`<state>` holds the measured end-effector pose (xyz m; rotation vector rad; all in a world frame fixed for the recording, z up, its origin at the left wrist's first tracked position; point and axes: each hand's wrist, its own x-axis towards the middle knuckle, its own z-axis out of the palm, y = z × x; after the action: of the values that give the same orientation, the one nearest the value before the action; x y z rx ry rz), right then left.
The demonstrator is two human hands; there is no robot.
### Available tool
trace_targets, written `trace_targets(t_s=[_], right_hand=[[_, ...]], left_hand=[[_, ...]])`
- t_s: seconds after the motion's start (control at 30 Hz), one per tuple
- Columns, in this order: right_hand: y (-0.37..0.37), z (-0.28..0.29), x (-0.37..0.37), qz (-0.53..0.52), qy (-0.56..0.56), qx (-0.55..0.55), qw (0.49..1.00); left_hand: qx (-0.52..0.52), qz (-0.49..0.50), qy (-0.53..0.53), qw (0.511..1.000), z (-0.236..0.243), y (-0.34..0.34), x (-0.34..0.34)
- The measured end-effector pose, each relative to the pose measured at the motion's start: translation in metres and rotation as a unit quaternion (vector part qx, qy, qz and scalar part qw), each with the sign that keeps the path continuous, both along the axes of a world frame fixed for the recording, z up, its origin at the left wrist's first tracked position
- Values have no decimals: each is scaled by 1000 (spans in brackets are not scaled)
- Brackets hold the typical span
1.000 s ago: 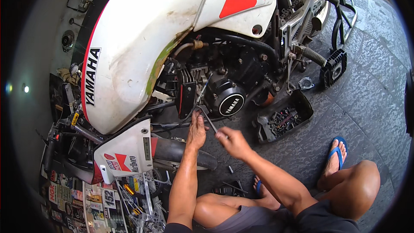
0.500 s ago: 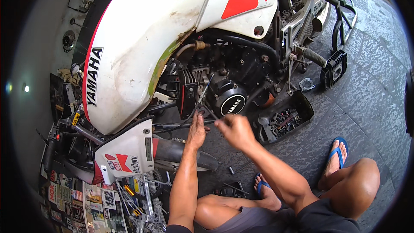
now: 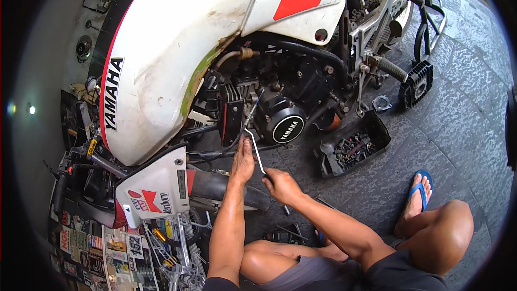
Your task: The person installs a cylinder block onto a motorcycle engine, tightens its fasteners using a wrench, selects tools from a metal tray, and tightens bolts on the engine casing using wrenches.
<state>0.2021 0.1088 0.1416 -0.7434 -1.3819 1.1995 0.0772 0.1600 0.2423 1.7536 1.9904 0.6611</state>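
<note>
My right hand (image 3: 283, 186) is closed round the lower end of a long, slim silver wrench (image 3: 257, 153). The wrench's bent upper end lies just above the fingertips of my left hand (image 3: 245, 161). That left hand is closed, its fingers pressed together below the engine; what they pinch is mostly hidden. Above the fingertips, a thin metal cable fitting (image 3: 253, 110) slants up beside the round black engine cover (image 3: 289, 121). The black finned radiator-like part (image 3: 231, 113) stands just left of it.
A white motorcycle tank (image 3: 161, 70) fills the upper left. On the dark floor to the right sits a black tray (image 3: 353, 145) with small hardware; a ring-shaped metal part (image 3: 382, 103) lies beyond it. Tools (image 3: 285, 233) rest near my foot. The front tyre (image 3: 223, 186) is close to my left forearm.
My right hand has moved down and left, swinging the wrench from slanting right to pointing more steeply down. My left hand stays almost in place. The view has shifted slightly.
</note>
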Motion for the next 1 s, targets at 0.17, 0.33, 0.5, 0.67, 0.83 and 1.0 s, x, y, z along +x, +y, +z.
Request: trace_targets(t_s=[0.17, 0.33, 0.5, 0.67, 0.83, 1.0], right_hand=[[7, 38, 24, -50, 17, -35, 998], [91, 73, 91, -36, 114, -74, 990], [47, 34, 61, 26, 153, -79, 985], [8, 7, 4, -28, -15, 55, 998], [8, 32, 17, -67, -25, -26, 997], [100, 80, 96, -23, 113, -106, 988]], left_hand=[[-6, -1, -37, 999, 3, -2, -11], [1, -25, 8, 1000, 2, -3, 6], [44, -34, 33, 998, -12, -3, -14], [2, -3, 1, 1000, -4, 1, -14], [-3, 11, -29, 1000, -1, -3, -6], [8, -20, -1, 1000, -6, -6, -6]])
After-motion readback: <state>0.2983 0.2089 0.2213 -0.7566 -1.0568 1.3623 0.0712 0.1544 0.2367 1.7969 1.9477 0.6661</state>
